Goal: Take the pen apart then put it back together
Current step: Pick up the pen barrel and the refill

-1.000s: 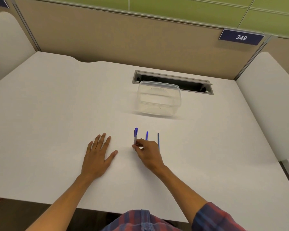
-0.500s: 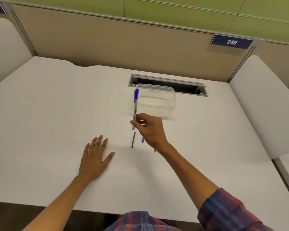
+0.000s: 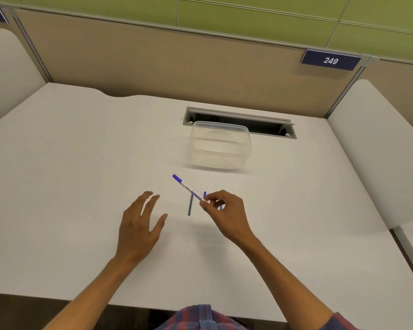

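Note:
My right hand (image 3: pixel 224 210) pinches the lower end of the pen barrel (image 3: pixel 186 186), a white tube with a blue end cap, held above the table and slanting up and to the left. Under it a thin dark blue piece (image 3: pixel 190 207) lies on the white table (image 3: pixel 69 186). A short blue piece (image 3: pixel 204 194) shows just beyond my right fingertips. Another thin blue piece (image 3: pixel 221 207) is mostly hidden behind my fingers. My left hand (image 3: pixel 138 225) hovers to the left with its fingers spread and holds nothing.
A clear plastic container (image 3: pixel 221 145) stands further back, in front of a cable slot (image 3: pixel 239 121) in the table. Beige partition walls close off the back and both sides. The table's front edge runs near my body.
My right hand has lifted the pen barrel off the table, then brought it lower and tilted it to the left. My left hand has risen from lying flat on the table.

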